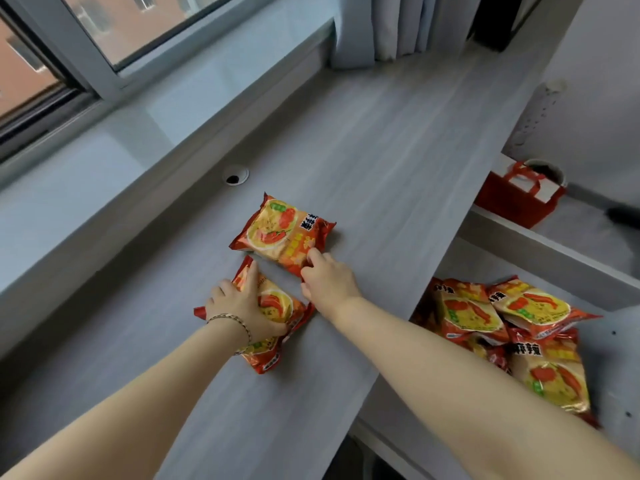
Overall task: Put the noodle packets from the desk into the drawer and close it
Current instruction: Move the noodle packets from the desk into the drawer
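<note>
Two red and yellow noodle packets lie on the grey desk (363, 161). The near packet (277, 308) is under my left hand (242, 308), whose fingers wrap over it. The far packet (277, 230) lies just beyond; my right hand (325, 278) pinches its near right corner with fingertips. To the right, below the desk edge, the open drawer (609, 344) holds several noodle packets (502, 317) piled together.
A cable hole (236, 175) sits in the desk behind the packets. The windowsill and window run along the left. A curtain (388, 26) hangs at the back. A red bag (519, 195) stands on a shelf beyond the drawer.
</note>
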